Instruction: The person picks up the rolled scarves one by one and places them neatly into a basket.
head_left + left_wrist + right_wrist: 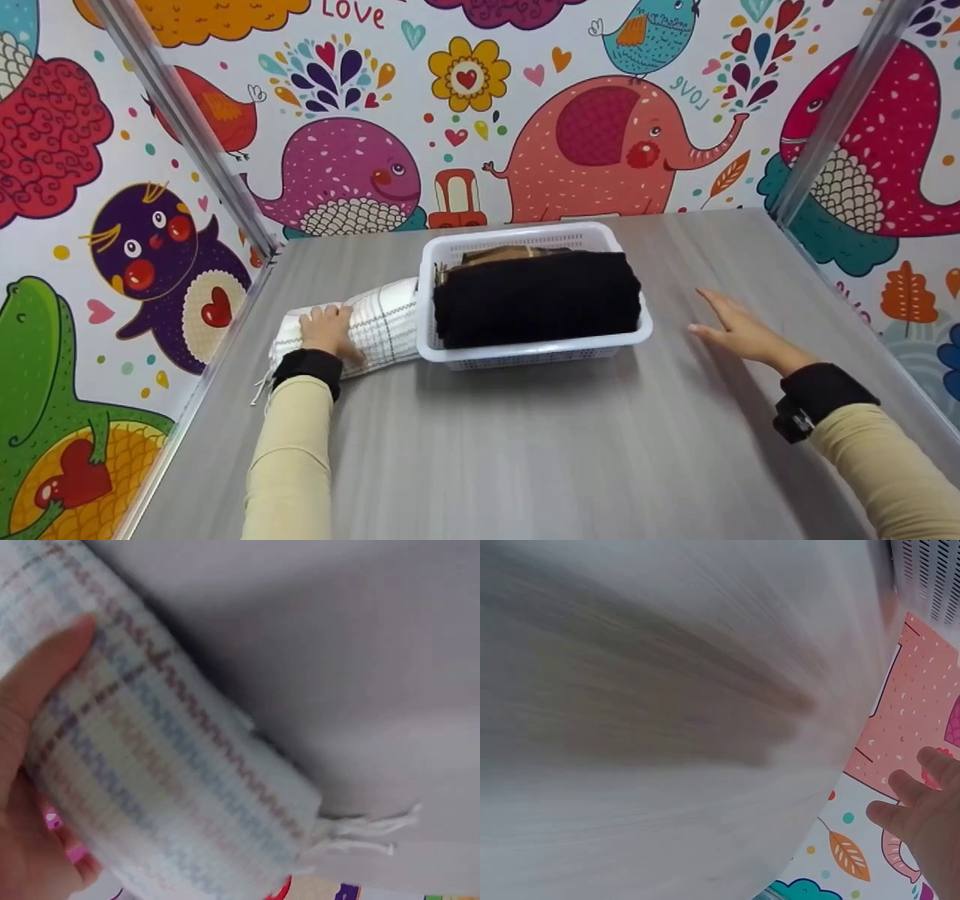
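A rolled white plaid scarf (388,324) with fringe lies on the table left of a white plastic basket (425,300), its right end right at the basket's side. My left hand (328,331) grips the scarf near its fringed end. In the left wrist view, the thumb (56,660) lies across the striped scarf (172,757) and the fingers go round its other side. Inside the basket sit a folded black cloth (536,300) and, behind it, a brown patterned cloth (510,253). My right hand (739,330) hovers right of the basket, fingers extended, holding nothing.
The grey table (525,450) carries the basket and scarf. Metal posts (187,124) rise at its back corners. Walls printed with cartoon animals (592,157) stand behind and at both sides.
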Action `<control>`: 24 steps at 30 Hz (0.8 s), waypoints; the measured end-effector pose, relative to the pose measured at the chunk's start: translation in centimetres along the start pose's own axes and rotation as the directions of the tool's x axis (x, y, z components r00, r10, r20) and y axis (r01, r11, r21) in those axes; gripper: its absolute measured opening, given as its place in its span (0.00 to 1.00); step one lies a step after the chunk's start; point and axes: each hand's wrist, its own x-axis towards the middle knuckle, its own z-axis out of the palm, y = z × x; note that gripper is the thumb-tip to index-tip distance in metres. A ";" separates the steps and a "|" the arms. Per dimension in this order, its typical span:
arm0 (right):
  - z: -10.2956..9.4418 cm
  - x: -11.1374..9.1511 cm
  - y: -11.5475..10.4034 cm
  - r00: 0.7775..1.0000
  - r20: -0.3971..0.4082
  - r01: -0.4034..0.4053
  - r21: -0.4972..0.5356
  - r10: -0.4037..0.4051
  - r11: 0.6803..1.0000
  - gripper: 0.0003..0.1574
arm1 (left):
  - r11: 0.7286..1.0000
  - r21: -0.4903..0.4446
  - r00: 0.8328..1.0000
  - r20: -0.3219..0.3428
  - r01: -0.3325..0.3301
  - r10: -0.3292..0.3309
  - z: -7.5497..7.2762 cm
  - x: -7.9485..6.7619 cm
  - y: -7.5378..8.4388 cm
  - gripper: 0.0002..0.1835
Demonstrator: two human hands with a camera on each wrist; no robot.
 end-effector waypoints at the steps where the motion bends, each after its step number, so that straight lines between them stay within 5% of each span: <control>1: 0.0 0.0 0.0 1.000 0.003 -0.001 0.000 0.001 1.000 0.49 | 1.000 -0.004 1.000 0.013 -0.011 0.011 -0.2 -0.3 -0.1 0.53; 11: 0.3 -0.3 -0.2 1.000 0.013 0.001 0.006 -0.001 1.000 0.50 | 0.991 -0.119 0.974 0.212 -0.055 0.080 -0.5 -2.6 -1.4 0.57; 17: 0.5 -0.3 -0.5 1.000 0.021 -0.010 -0.006 0.010 1.000 0.50 | 0.983 -0.160 0.935 0.325 -0.092 0.141 -0.4 -5.2 -1.9 0.59; 24: 0.6 -0.5 -0.7 0.999 0.026 0.023 0.009 -0.024 1.000 0.49 | 0.968 -0.156 0.940 0.249 -0.196 0.231 0.9 -8.2 -1.5 0.63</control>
